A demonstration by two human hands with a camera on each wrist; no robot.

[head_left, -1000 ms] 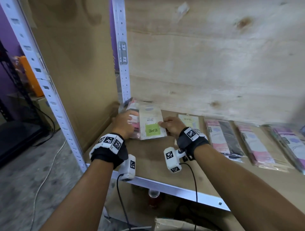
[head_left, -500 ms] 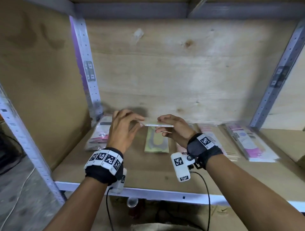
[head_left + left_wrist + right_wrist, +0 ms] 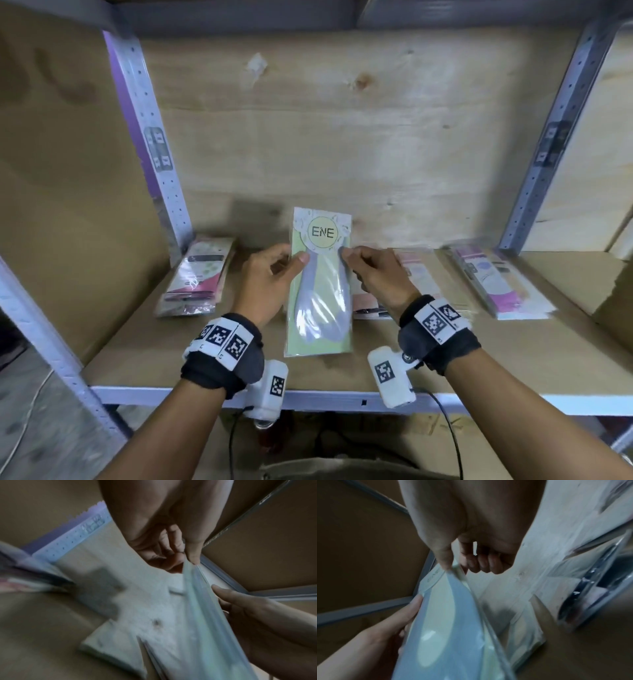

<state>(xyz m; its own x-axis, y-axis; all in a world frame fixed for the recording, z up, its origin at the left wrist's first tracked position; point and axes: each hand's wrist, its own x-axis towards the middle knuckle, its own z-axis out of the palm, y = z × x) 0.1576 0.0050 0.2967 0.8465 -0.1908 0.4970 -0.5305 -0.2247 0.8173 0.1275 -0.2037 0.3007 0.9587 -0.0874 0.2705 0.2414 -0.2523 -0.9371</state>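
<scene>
Glossy flat green insole packet (image 3: 320, 284) pinched between both hands.

The packet (image 3: 320, 294) hides the fingers of our left hand (image 3: 265, 281) and much of a pile (image 3: 371, 305) behind it; we find both wrist views blurred.
</scene>
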